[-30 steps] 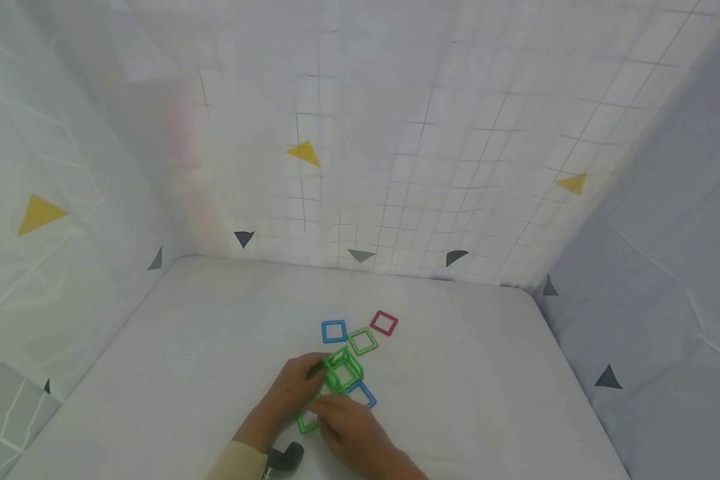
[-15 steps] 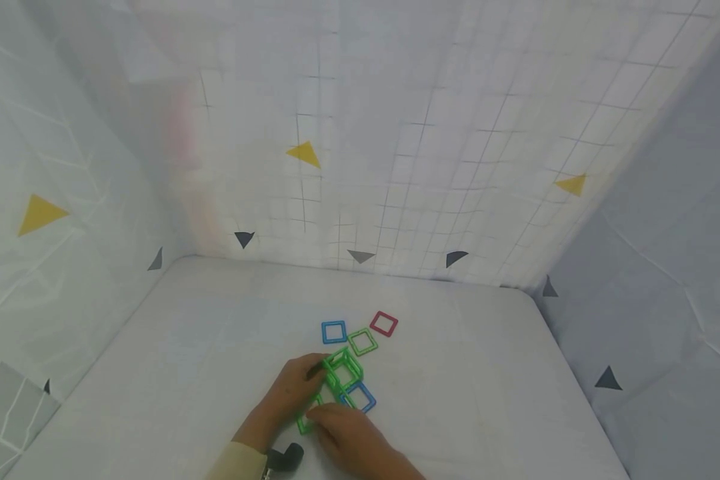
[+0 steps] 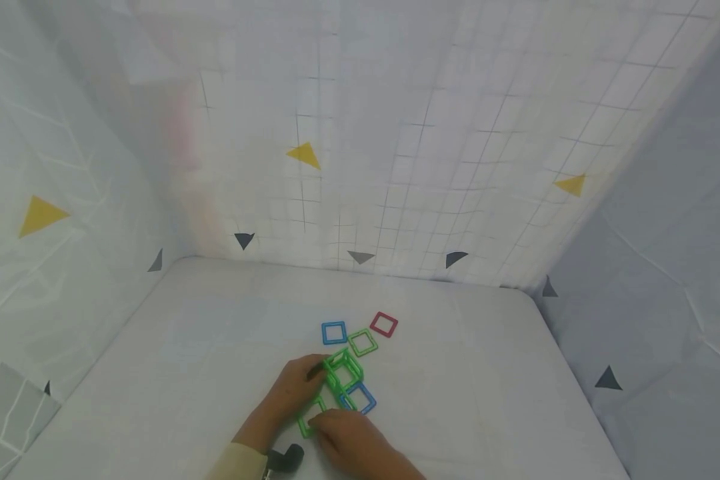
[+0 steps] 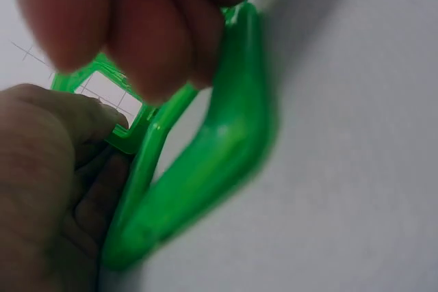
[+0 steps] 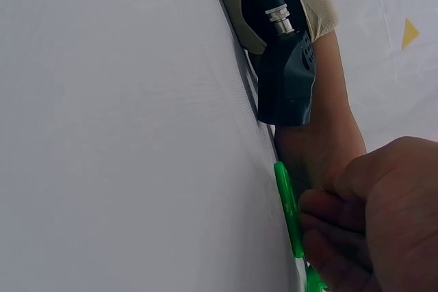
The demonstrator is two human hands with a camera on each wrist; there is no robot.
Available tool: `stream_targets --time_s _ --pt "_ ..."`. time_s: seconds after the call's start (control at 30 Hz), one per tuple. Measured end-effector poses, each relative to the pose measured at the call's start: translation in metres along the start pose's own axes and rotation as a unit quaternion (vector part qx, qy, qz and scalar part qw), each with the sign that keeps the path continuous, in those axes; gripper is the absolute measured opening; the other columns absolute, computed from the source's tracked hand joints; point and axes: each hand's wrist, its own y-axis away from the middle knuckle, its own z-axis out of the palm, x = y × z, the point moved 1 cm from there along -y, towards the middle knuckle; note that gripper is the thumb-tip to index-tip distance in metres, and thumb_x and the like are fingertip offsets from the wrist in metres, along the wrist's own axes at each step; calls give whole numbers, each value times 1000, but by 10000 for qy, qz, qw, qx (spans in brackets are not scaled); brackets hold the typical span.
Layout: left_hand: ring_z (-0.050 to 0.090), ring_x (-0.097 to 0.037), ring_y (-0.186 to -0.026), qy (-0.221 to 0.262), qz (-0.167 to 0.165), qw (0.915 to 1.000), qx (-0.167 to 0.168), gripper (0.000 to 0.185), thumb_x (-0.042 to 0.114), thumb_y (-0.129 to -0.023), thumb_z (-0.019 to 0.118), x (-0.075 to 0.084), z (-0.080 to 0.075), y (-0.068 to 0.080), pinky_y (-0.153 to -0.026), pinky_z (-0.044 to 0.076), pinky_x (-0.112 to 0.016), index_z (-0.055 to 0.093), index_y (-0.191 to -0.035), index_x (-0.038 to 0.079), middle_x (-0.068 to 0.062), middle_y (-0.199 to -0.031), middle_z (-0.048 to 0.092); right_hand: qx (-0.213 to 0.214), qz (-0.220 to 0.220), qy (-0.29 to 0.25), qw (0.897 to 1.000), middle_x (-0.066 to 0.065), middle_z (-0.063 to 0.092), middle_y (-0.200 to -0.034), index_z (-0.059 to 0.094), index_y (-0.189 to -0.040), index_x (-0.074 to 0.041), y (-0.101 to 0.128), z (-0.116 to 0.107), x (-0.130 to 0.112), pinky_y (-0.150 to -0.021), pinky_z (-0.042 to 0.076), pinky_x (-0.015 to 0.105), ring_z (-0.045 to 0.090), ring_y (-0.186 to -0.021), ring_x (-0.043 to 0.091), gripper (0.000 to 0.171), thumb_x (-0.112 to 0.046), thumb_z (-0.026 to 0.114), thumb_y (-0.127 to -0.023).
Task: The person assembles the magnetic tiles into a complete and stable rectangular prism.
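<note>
In the head view my left hand [image 3: 297, 387] grips the left side of an open-framed green cube [image 3: 344, 371] of magnetic tiles. The left wrist view shows its thumb [image 4: 102, 115] against a green frame. My right hand [image 3: 351, 437] holds a loose green square magnetic tile [image 3: 305, 427] by its right edge, near the table surface; the curled right fingers [image 4: 154, 39] cover part of that tile's frame in the left wrist view. A green frame reaches from the cube toward the right hand, above a blue square tile [image 3: 369, 395] lying flat.
Beyond the cube lie a blue square tile [image 3: 334, 343], a light green square tile [image 3: 370, 347] and a red square tile [image 3: 391, 333]. A dark wrist camera [image 5: 284, 87] sits at the left sleeve. White sheeting surrounds the white table [image 3: 468, 373] on the sides.
My right hand has moved slightly toward me with the loose green tile, uncovering more of the near blue tile and the green frame beside the cube. My left hand stays in place.
</note>
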Motion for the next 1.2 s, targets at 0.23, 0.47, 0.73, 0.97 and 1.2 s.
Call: stream_targets --time_s 0.23,0.47,0.73,0.97,1.2 --pt "55 -16 -130 -56 -46 10000 -48 34 34 -99 58 0 1 -1 -111 45 -47 61 -133 31 12 -133 63 -224 311 -153 9991 -16 71 -99 70 -113 -23 4 -1 1 -81 54 14 65 -93 -4 18 -23 65 -96" --pt "54 -17 -132 -81 135 9999 -23 34 32 -100 58 -2 0 -2 -111 44 -47 61 -134 29 10 -135 62 -252 409 -105 9988 -17 72 -97 73 -111 -25 8 -6 0 -81 54 14 65 -91 -4 17 -22 67 -94" --pt "54 -19 -133 -7 218 9998 -14 34 31 -100 58 -1 0 -1 -112 43 -47 61 -134 26 8 -136 62 -668 1015 -362 9919 -23 66 -84 73 -107 -30 15 -6 0 -72 54 15 57 -74 -9 15 -26 69 -94" --pt "55 -20 -131 28 316 9995 9 34 30 -100 59 -1 -2 0 -111 44 -47 61 -134 24 6 -135 63 -964 1222 -547 9863 -25 66 -89 72 -106 -33 23 -11 0 -77 56 20 60 -82 -7 13 -32 68 -93" --pt "55 -22 -131 -46 408 9991 50 35 27 -100 59 0 -3 1 -110 45 -47 62 -134 20 2 -134 64 -896 1167 -745 9863 -26 64 -87 71 -106 -32 32 -12 4 -75 55 18 58 -79 -8 13 -31 68 -93"
